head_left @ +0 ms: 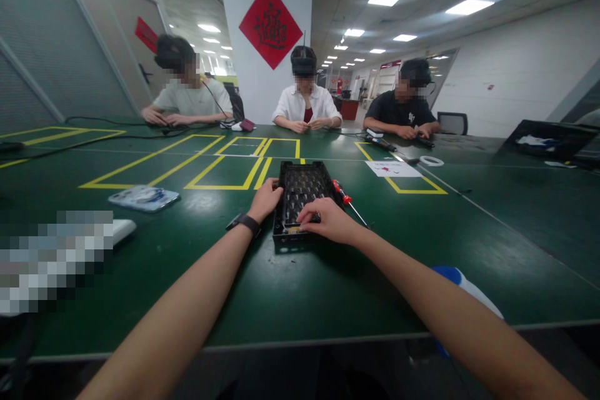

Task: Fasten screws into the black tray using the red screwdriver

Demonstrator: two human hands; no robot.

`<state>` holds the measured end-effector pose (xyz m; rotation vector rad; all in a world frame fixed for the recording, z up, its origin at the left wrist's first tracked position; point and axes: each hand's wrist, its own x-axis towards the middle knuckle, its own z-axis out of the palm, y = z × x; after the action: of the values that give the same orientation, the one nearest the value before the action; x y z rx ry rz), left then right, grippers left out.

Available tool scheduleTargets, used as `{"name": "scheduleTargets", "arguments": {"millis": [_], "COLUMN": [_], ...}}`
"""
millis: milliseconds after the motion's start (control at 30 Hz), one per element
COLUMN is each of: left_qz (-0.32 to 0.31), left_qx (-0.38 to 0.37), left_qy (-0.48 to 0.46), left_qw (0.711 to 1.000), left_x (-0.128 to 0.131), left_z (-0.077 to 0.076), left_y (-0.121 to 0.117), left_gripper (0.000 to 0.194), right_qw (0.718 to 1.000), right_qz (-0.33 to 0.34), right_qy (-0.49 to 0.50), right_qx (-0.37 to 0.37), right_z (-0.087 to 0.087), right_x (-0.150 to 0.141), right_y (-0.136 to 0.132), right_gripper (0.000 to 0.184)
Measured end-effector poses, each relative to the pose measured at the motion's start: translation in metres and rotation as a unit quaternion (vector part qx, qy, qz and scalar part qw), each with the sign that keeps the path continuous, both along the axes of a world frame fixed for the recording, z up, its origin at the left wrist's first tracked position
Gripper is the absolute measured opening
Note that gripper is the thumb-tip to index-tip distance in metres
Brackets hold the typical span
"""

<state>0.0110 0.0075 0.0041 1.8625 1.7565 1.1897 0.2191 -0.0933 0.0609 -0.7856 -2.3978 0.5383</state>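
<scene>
A black open case [307, 182] lies on the green table in front of me, its inside filled with rows of small upright shiny parts. My left hand [266, 200], with a dark band at the wrist, grips the left wall of the case. Over the near end of the case, my right hand [323, 220] is closed, thumb and fingertips pinched together. Whatever sits between those fingertips is too small or hidden to make out. Just below them a yellowish strip [294, 230] shows inside the near wall. A screwdriver [345, 195] with a red handle lies close to the case's right side.
On the green table [225, 306], a phone [144, 197] lies left and a paper sheet [392, 169] right. A tape roll [431, 161] sits farther right. A blue-and-white object [462, 287] is near my right forearm. Three people sit across the table, which carries yellow tape outlines.
</scene>
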Motion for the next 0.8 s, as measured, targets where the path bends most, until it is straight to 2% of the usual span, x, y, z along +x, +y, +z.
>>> {"name": "scheduleTargets", "arguments": {"millis": [233, 800], "left_qz": [-0.003, -0.003], "left_qx": [0.004, 0.005], "left_qy": [0.001, -0.009], "left_qw": [1.000, 1.000], "left_x": [-0.0006, -0.0017], "left_z": [-0.0010, -0.0035], "left_y": [0.0006, 0.0028], "left_gripper": [0.040, 0.039], "right_qw": [1.000, 0.999], "right_qz": [0.013, -0.003], "right_qy": [0.001, -0.002], "right_qx": [-0.007, -0.038], "right_z": [-0.0031, -0.0025], "right_x": [0.0007, 0.0006], "right_y": [0.0026, 0.0022], "right_gripper": [0.014, 0.016]}}
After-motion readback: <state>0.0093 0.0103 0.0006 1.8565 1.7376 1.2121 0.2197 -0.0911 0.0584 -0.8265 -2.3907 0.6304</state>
